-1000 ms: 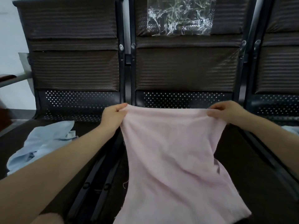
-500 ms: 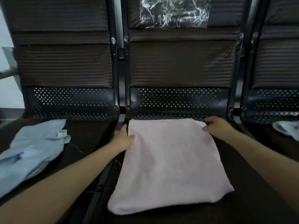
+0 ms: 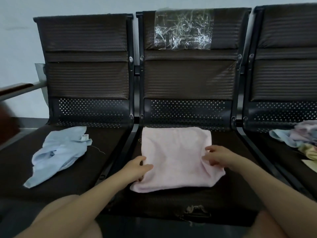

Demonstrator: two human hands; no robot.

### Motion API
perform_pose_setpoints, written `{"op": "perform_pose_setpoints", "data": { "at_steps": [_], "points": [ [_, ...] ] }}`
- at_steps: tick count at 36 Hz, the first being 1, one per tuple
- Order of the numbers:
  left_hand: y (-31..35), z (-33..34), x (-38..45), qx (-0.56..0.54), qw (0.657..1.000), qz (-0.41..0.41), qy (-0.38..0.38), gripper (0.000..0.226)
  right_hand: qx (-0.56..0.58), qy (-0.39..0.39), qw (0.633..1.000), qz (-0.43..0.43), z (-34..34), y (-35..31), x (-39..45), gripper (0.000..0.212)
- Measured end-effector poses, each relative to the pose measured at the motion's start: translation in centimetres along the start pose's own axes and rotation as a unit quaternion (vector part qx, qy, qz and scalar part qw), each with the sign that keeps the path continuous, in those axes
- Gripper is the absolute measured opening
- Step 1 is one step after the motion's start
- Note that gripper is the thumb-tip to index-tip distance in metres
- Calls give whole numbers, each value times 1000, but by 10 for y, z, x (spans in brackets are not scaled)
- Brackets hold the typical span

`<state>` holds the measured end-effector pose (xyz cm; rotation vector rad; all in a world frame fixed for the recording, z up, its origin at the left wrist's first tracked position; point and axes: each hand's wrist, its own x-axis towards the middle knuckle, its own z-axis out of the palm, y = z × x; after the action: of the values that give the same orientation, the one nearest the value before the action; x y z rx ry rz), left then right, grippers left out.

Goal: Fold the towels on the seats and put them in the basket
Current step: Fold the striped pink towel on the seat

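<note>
my left hand (image 3: 137,169) has its fingers (image 3: 146,166) curled over the left edge of the pink towel (image 3: 175,155), thumb on top, gripping it. my right hand (image 3: 217,156) spreads its fingers apart and presses the towel's right side. the towel lies folded flat on the middle seat (image 3: 228,194) of the bench. a crumpled blue towel (image 3: 60,152) sits on the left seat (image 3: 25,169), and a heap of pastel towels (image 3: 301,138) on the right seat.
</note>
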<state>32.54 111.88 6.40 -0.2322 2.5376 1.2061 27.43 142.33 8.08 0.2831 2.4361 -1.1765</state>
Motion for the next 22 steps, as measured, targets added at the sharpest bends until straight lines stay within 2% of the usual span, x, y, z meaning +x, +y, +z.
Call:
{"op": "perform_pose_setpoints", "data": {
  "at_steps": [4, 7, 10, 13, 15, 16, 18, 19, 20, 22],
  "points": [
    [-6, -3, -7, -27, 998, 50, -32, 63, -166, 7, 986, -8, 6, 2, 0, 84],
    [-4, -8, -9, -52, 993, 99, -38, 59, -208, 0, 978, -29, 9, 3, -1, 87],
    [0, -14, -7, -58, 989, 115, -77, 58, -177, -32, 983, -46, 8, 5, -1, 80],
    [3, -14, -6, 38, 981, 140, -132, 58, -176, -72, 980, -64, 9, 3, -3, 67],
    [5, -10, -4, 69, 975, 171, -122, 46, -179, -77, 978, -79, 10, 1, -2, 57],
    [7, -9, -2, 42, 977, 184, -104, 40, -170, -75, 979, -89, 10, -1, 0, 51],
    [16, -9, 0, -86, 977, 191, -48, 36, -105, -52, 987, -111, 8, -7, -1, 42],
    [21, -11, 4, -173, 968, 184, -16, 35, -34, -31, 992, -116, 6, -10, -1, 38],
    [27, -14, 8, -265, 949, 168, 14, 33, 61, -14, 992, -114, 3, -13, -1, 35],
    [36, -23, 18, -409, 902, 124, 62, 30, 271, 4, 957, -102, -3, -16, 1, 27]
  ]
}}
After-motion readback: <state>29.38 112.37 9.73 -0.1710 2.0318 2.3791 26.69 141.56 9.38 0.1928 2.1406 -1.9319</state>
